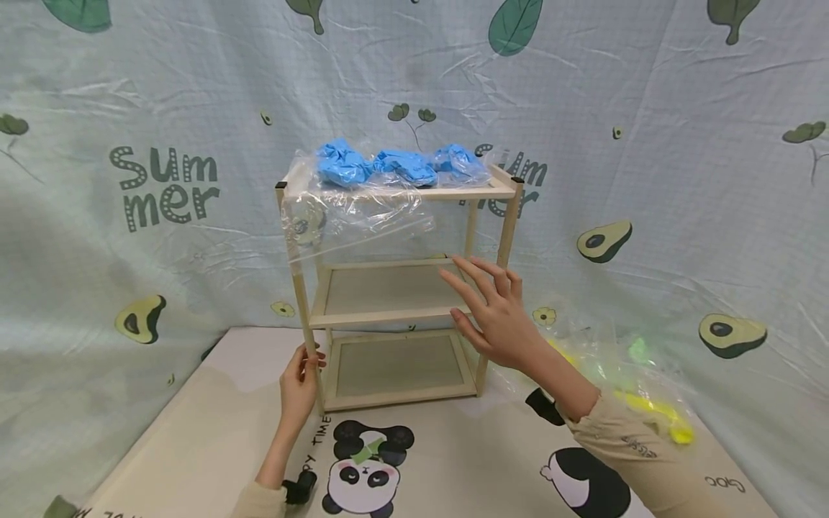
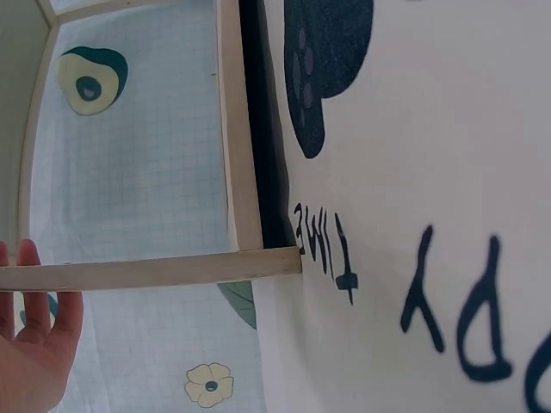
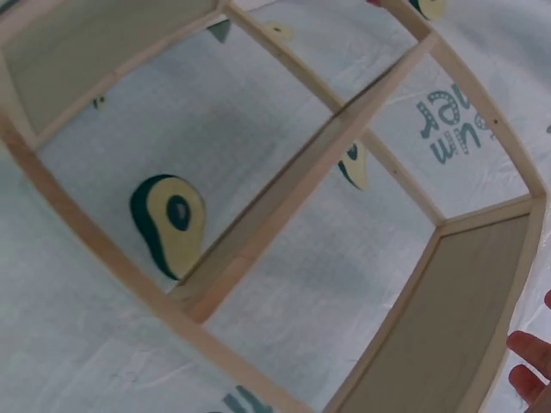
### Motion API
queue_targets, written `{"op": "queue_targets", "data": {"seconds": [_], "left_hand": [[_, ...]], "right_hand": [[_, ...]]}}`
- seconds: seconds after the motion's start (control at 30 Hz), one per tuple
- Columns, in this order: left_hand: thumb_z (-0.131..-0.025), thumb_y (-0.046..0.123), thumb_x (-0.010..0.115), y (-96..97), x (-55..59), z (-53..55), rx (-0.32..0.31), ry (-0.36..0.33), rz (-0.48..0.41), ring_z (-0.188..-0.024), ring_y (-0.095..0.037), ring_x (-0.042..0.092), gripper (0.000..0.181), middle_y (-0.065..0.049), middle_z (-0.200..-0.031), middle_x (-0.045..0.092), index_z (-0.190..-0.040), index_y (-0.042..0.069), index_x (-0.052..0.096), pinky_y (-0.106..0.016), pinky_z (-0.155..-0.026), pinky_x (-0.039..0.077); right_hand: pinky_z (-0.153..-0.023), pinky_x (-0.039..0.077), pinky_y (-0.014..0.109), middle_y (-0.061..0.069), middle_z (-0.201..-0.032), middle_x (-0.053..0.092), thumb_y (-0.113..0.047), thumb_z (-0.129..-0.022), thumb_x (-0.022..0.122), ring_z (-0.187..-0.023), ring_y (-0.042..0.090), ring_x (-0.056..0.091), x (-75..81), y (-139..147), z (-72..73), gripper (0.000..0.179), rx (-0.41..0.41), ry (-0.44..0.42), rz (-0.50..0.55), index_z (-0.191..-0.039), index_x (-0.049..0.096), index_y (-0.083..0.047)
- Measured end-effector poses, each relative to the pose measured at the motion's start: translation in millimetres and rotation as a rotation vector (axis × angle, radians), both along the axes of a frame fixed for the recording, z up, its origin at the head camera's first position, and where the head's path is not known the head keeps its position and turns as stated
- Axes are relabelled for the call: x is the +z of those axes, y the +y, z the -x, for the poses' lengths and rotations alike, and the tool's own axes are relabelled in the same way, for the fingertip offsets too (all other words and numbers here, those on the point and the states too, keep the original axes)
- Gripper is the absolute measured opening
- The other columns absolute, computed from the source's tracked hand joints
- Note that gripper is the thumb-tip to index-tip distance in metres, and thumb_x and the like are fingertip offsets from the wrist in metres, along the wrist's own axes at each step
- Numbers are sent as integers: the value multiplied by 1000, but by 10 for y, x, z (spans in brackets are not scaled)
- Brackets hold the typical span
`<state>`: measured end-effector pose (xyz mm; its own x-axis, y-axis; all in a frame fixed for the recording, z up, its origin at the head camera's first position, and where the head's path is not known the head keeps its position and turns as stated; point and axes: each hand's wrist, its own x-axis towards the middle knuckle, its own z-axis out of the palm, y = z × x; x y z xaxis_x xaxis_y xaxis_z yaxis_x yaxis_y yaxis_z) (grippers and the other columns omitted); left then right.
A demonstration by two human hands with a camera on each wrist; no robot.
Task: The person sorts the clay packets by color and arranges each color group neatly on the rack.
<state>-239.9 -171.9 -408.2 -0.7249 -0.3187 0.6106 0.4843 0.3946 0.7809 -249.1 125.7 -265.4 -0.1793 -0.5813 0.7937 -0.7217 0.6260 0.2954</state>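
Note:
A light wooden three-tier rack (image 1: pixel 382 316) stands on the panda-print table cover (image 1: pixel 466 446). On its top shelf lie blue bundles (image 1: pixel 401 167) in clear plastic, part of which hangs down the front left (image 1: pixel 350 216). My left hand (image 1: pixel 299 378) holds the rack's front-left post near its foot. The left wrist view shows that hand (image 2: pixel 34 353) beside the post (image 2: pixel 155 271). My right hand (image 1: pixel 495 313) is open with its fingers spread, in front of the right end of the middle shelf. Whether it touches the shelf I cannot tell. In the right wrist view only its fingertips (image 3: pixel 529 366) show, beside the rack frame (image 3: pixel 301 189).
A clear bag with yellow things (image 1: pixel 648 406) lies on the table to the right of the rack, behind my right forearm. A pale cloth printed with avocados and leaves (image 1: pixel 648 180) hangs close behind and around the table. The two lower shelves hold nothing.

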Motion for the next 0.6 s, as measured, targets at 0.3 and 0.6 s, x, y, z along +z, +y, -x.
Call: {"op": "queue_targets", "data": {"seconds": [0.3, 0.6], "left_hand": [[-88, -3, 47, -10, -7, 11, -4, 9, -2, -69, 1, 55, 16, -25, -83, 60, -101, -9, 55, -17, -59, 46], [-89, -2, 46, -5, -7, 9, -7, 13, 0, -70, 3, 55, 16, -25, -83, 59, -101, -9, 55, -15, -60, 44]], "right_hand": [[-82, 24, 48, 16, -129, 44, -33, -96, 31, -114, 32, 35, -239, 271, 16, 41, 2, 5, 29, -121, 52, -8], [-75, 26, 48, 20, -115, 53, -24, -95, 37, -99, 34, 42, -640, 575, 170, 33, 26, 32, 129, -110, 58, -4]]}}
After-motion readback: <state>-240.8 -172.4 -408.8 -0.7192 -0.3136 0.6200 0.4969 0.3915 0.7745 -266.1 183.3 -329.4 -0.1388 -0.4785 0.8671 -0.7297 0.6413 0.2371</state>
